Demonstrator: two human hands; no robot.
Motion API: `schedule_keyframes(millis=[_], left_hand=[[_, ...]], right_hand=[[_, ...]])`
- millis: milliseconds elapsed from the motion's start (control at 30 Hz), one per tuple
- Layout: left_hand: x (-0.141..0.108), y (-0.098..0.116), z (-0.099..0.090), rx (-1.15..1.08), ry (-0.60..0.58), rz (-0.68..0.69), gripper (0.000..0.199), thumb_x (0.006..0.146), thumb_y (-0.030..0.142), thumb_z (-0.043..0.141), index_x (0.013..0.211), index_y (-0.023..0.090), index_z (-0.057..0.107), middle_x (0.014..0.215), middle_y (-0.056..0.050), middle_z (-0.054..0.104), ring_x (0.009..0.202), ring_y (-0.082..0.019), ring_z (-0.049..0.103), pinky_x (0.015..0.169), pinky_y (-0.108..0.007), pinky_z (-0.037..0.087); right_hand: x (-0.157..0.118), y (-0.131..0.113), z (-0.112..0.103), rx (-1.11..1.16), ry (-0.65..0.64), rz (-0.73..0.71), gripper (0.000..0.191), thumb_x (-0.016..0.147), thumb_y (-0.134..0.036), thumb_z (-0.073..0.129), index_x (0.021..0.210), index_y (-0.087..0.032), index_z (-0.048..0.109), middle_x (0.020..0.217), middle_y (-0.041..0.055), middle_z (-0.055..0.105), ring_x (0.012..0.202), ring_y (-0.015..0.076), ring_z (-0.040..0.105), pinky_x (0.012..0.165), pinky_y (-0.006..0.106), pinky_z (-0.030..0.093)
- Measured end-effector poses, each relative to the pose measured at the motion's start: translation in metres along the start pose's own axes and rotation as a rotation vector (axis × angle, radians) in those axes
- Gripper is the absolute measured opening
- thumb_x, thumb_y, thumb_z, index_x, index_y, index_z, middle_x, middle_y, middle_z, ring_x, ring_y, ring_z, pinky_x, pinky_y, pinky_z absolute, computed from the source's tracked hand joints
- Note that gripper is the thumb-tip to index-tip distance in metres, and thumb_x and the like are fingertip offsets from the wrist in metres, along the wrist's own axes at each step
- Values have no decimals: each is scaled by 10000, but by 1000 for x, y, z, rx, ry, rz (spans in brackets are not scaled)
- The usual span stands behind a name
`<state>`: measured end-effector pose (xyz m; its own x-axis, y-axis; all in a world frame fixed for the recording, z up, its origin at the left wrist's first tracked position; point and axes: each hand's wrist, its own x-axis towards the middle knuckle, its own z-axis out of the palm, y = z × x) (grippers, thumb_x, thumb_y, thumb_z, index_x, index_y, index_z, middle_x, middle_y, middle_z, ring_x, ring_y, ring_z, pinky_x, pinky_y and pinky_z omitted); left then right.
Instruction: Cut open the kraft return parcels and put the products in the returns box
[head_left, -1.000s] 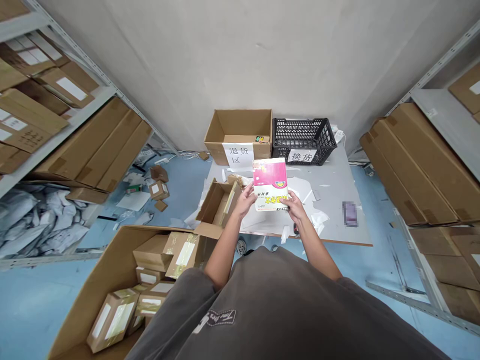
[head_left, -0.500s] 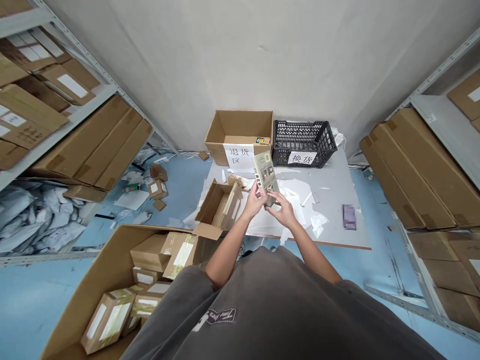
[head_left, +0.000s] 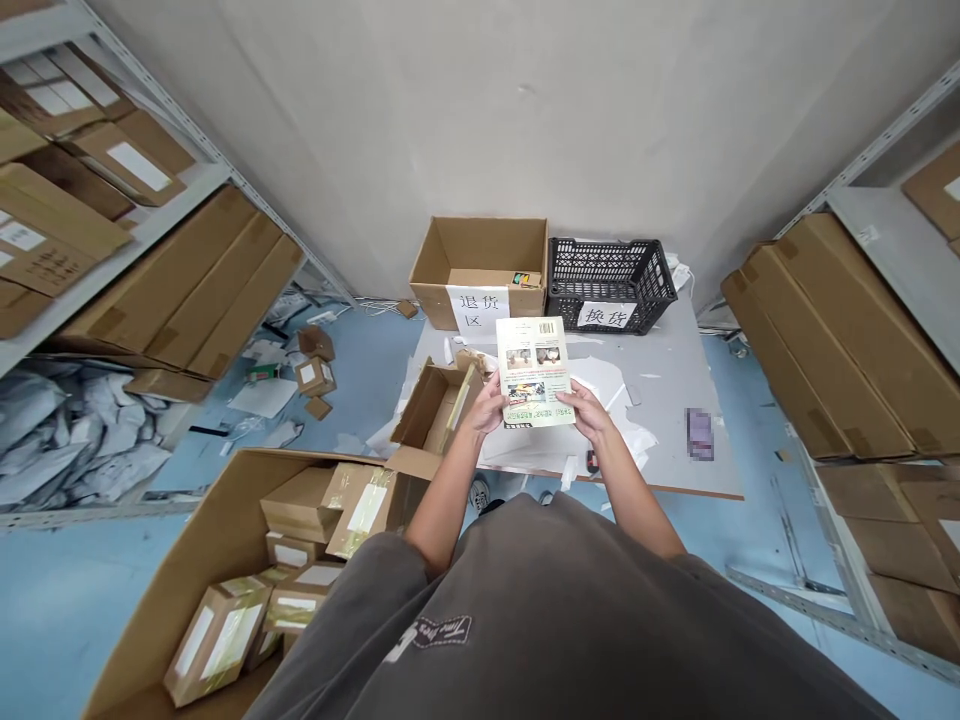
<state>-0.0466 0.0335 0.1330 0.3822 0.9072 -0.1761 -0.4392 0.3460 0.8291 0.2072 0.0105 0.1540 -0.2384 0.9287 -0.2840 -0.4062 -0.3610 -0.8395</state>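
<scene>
A pale book [head_left: 534,365] with small photos and a barcode faces up over the table. My left hand [head_left: 489,405] grips its left edge, and my right hand [head_left: 589,410] holds the lower right edge. Left of the book lies an opened cardboard box [head_left: 435,405]. Behind it stand a cardboard box with a paper sign [head_left: 480,250] and a black plastic crate [head_left: 611,285], side by side. White paper scraps [head_left: 607,385] lie on the table around the book.
A large carton [head_left: 217,500] at lower left holds several taped parcels. Shelves with cartons stand at left [head_left: 180,290] and right [head_left: 825,330]. A purple item [head_left: 700,435] rests on the table's right part [head_left: 675,380]. Small boxes [head_left: 315,375] litter the floor.
The book has turned from a tilted, narrow view to lying broad and nearly square to me. My hands have moved apart to its opposite edges.
</scene>
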Motion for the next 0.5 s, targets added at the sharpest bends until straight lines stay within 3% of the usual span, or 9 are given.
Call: schedule_keyframes(millis=[67, 200, 300, 333, 400, 500], left_hand=[[2, 3, -5, 60, 49, 13, 1170, 667, 317, 946, 1713, 266, 424, 1509, -142, 694, 1311, -335, 702, 1086, -437, 578], [8, 9, 0, 305, 292, 122, 913, 739, 291, 951, 1585, 261, 607, 1509, -139, 666, 1286, -286, 682, 1118, -405, 549], [12, 1, 29, 322, 231, 128, 920, 777, 344, 974, 1604, 277, 577, 1529, -146, 648, 1274, -288, 683, 1118, -423, 552], [12, -2, 40, 282, 187, 138, 970, 783, 357, 980, 1638, 286, 528, 1567, -140, 624, 1292, -292, 679, 1122, -430, 553], [14, -8, 56, 216, 208, 203, 915, 831, 411, 954, 1620, 256, 519, 1547, -127, 644, 1341, -294, 659, 1159, -432, 536], [13, -2, 54, 152, 244, 239, 775, 868, 504, 911, 1515, 223, 591, 1432, -116, 725, 1361, -319, 659, 1178, -453, 532]], right_hand=[[-1, -2, 0, -17, 7, -25, 605, 659, -451, 990, 1191, -281, 759, 1229, 59, 841, 1248, 359, 759, 1123, 524, 590], [4, -6, 0, -190, 123, -176, 544, 713, -458, 954, 1191, -288, 758, 1220, 58, 832, 1249, 370, 739, 1152, 543, 562], [7, 1, 18, -460, 225, -353, 440, 821, -440, 865, 1230, -301, 781, 1304, 67, 791, 1321, 381, 685, 1214, 537, 510], [6, 6, 28, -553, 223, -400, 432, 857, -425, 832, 1271, -313, 782, 1361, 69, 764, 1364, 380, 657, 1237, 526, 491], [4, 15, 46, -713, 170, -466, 474, 885, -389, 803, 1356, -340, 769, 1487, 71, 686, 1462, 379, 583, 1281, 511, 450], [1, 20, 59, -833, 72, -516, 541, 843, -375, 861, 1375, -350, 766, 1594, 77, 587, 1553, 386, 484, 1341, 539, 369]])
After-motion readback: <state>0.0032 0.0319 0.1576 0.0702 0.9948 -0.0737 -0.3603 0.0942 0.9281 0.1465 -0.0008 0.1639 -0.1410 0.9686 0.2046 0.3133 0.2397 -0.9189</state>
